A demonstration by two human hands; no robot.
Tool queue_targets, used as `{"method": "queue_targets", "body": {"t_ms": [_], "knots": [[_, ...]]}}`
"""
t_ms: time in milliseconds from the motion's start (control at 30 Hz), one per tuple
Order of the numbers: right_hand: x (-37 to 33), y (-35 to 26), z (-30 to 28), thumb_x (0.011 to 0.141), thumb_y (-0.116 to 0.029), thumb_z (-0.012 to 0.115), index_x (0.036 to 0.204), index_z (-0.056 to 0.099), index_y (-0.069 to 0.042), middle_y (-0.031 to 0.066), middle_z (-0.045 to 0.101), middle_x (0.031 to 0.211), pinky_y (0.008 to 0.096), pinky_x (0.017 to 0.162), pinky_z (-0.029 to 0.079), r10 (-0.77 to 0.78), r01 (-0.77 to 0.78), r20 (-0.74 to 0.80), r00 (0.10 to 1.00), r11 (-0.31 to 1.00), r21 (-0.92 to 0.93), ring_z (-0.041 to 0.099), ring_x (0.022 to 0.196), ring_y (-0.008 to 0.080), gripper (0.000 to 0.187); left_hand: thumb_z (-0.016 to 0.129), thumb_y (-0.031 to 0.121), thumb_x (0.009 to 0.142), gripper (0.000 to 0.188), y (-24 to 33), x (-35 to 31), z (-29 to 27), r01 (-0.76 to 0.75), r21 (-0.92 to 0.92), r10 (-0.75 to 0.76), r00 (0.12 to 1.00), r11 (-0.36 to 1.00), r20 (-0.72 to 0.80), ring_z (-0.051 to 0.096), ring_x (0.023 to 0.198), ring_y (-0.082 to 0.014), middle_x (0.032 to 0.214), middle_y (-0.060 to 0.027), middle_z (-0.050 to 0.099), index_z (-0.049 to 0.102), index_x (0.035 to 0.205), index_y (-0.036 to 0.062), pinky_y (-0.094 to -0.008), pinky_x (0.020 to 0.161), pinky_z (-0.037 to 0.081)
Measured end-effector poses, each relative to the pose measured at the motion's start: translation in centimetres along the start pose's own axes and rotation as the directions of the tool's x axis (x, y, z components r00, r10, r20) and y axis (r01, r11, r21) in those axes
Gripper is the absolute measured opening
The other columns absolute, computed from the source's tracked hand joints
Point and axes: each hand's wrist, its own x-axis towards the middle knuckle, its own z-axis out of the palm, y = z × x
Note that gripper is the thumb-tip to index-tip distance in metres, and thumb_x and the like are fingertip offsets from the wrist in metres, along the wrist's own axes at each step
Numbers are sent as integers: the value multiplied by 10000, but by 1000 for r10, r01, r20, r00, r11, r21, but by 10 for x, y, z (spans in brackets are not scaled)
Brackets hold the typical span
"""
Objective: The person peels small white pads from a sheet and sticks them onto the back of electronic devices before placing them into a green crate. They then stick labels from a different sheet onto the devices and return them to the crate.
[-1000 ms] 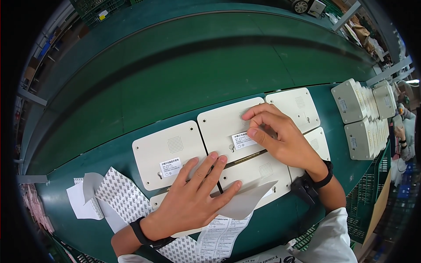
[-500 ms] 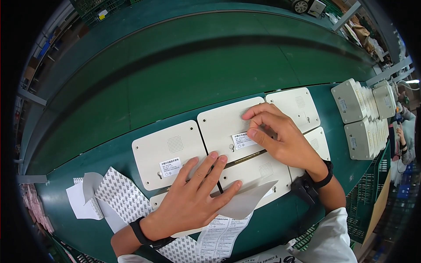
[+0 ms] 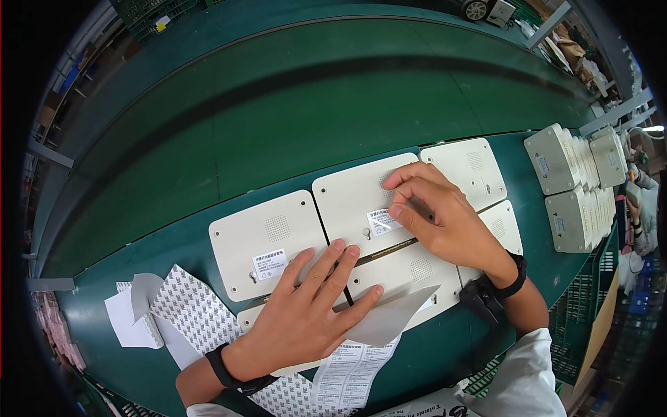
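My left hand [image 3: 306, 313] lies with fingers spread, fingertips touching the edges of off-white plastic panels. Beneath its thumb side, a curled sheet of printed labels [image 3: 354, 372] rests over the lower panels. My right hand [image 3: 445, 219] is bent over the upper middle panel [image 3: 340, 198], thumb and forefinger drawn together at the right edge of a white printed label [image 3: 381, 222]. That label sits beside a keyhole slot, its right end hidden by the thumb. Another panel [image 3: 240, 240] at the left carries a similar label [image 3: 269, 264].
Patterned backing paper [image 3: 191, 306] and curled white scraps [image 3: 135, 323] lie at the left. Stacked panels [image 3: 556, 163] stand at the right, near another person's arm [image 3: 643, 215]. A green conveyor belt [image 3: 278, 104] runs beyond the worktable. A black object [image 3: 481, 297] is by my right wrist.
My right thumb has shifted slightly left and up at the label, and a bright glare now crosses the label. The left hand stays in place.
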Motion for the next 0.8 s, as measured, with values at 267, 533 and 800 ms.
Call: {"method": "queue_targets", "body": {"t_ms": [267, 533, 800], "knots": [[3, -4, 4, 862, -82, 735, 848, 621, 5, 109, 588, 1178, 322, 853, 505, -12, -3, -82, 997, 984, -178, 606, 1061, 257, 145, 809, 265, 612, 841, -1, 0, -2, -7, 19, 7, 1000, 1000, -14, 372, 1438, -394, 1548, -248, 381, 554, 1413, 297, -541, 1132, 311], [5, -24, -19, 858, -63, 736, 996, 620, -13, 93, 592, 1154, 306, 780, 508, 97, -113, -126, 987, 986, -125, 613, 906, 198, 186, 755, 222, 759, 657, 12, -2, -28, -26, 27, 26, 999, 999, -25, 391, 1418, -398, 1511, -262, 421, 584, 1393, 222, -513, 1142, 309], [-62, -68, -27, 861, 24, 667, 1000, 649, -22, 62, 656, 1012, 275, 683, 471, -168, 223, -374, 912, 969, 109, 577, 804, 157, 147, 572, 260, 1028, 417, 46, -27, -69, 344, -937, -484, 831, 60, 274, 638, 1159, -269, 1312, -186, 635, 575, 1342, -14, -380, 1011, 489]]}}
